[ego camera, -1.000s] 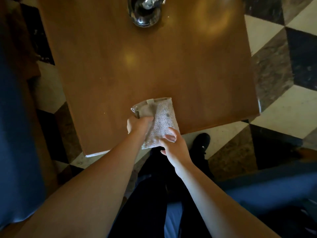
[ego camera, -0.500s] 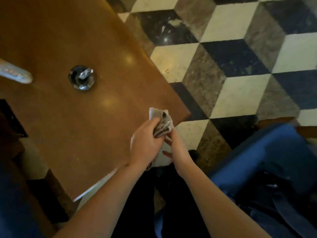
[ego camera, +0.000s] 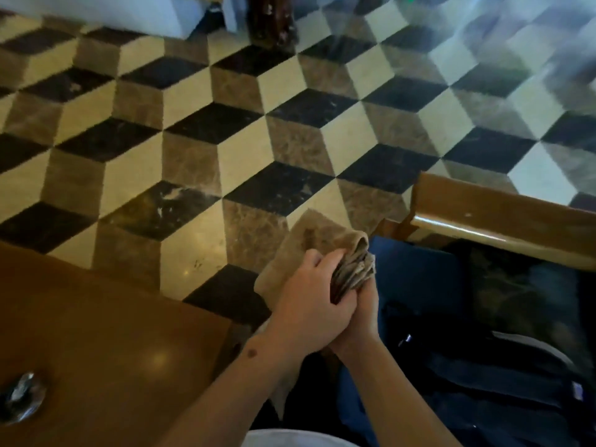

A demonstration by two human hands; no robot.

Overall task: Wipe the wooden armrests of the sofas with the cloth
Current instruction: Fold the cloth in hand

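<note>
Cloth (ego camera: 351, 269) now off the table (ego camera: 96, 333), bunched between both hands; no legible writing.

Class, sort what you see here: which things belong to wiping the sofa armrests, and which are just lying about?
Belongs to the job:
cloth, bunched in both hands
left hand
right hand
wooden armrest

Just lying about:
wooden table
metal dish on it
black bag on the blue sofa seat
</note>
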